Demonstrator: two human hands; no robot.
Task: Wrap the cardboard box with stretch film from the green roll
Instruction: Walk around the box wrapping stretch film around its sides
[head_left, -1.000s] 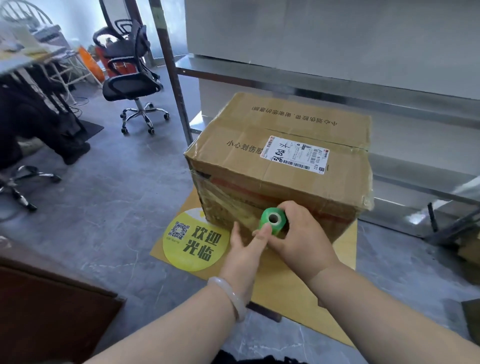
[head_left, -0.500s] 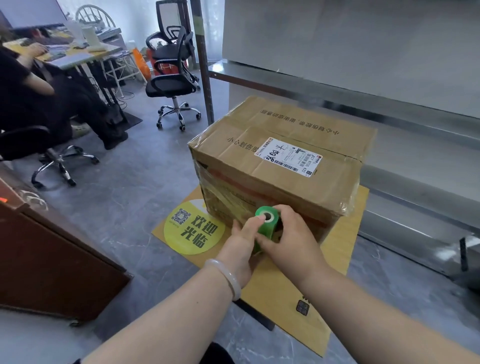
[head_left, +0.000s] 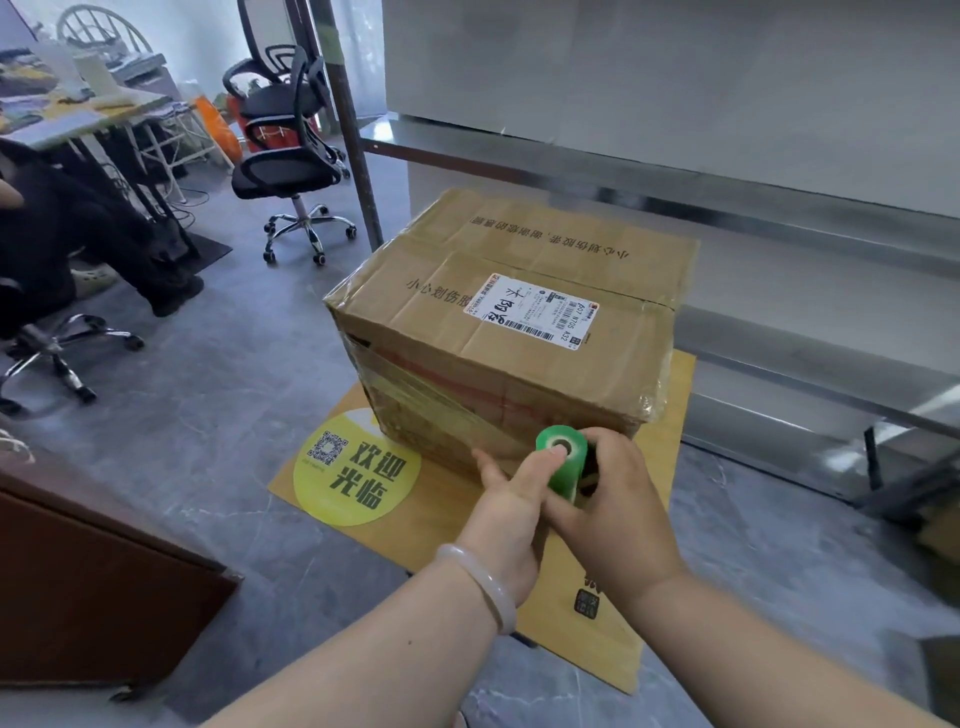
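Grey stone floor (head_left: 208, 415) is under everything, and on it lies a flat yellow cardboard sheet (head_left: 613, 623) that carries the big brown cardboard box (head_left: 519, 343). Some clear film already goes around the box's near side. I hold the small green roll of stretch film (head_left: 563, 460) upright, just beside the lower near edge of the box. My right hand (head_left: 613, 504) is closed around the roll's body, and one finger of my left hand (head_left: 511, 512) presses on the roll's open top end, the other fingers partly spread. I think the danger is the film: if I pull with too little tension it will wrinkle and sit loose, with too much it can tear. The roll could also slip from my two-hand hold when I pass it around the corner.
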